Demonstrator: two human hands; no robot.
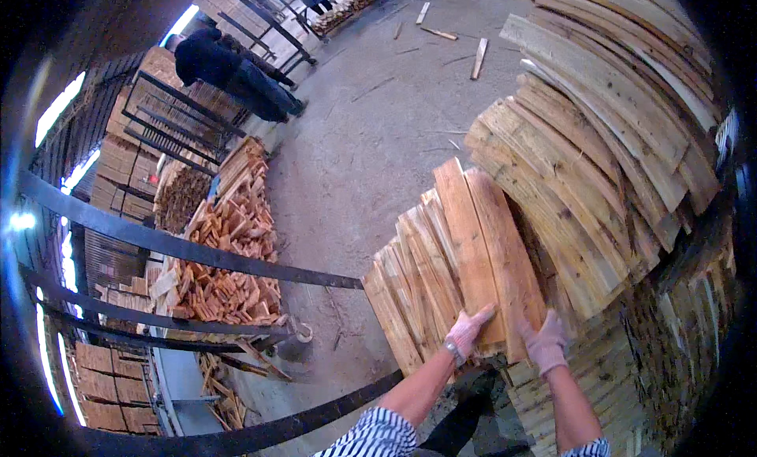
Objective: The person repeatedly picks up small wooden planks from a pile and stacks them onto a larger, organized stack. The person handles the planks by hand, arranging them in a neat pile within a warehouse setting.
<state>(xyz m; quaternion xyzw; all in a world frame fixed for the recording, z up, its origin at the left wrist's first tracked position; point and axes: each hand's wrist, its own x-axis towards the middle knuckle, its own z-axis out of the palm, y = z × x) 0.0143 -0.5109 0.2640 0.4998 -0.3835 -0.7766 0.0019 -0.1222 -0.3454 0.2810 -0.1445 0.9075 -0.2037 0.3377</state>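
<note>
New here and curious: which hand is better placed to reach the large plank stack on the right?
Probably the right hand: at the right reddish board, it sits closer to the large plank stack. The left hand, at the left reddish board, is farther off.

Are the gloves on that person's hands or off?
On. Pale pinkish gloves cover the left hand and the right hand; the bare forearms start just below.
</note>
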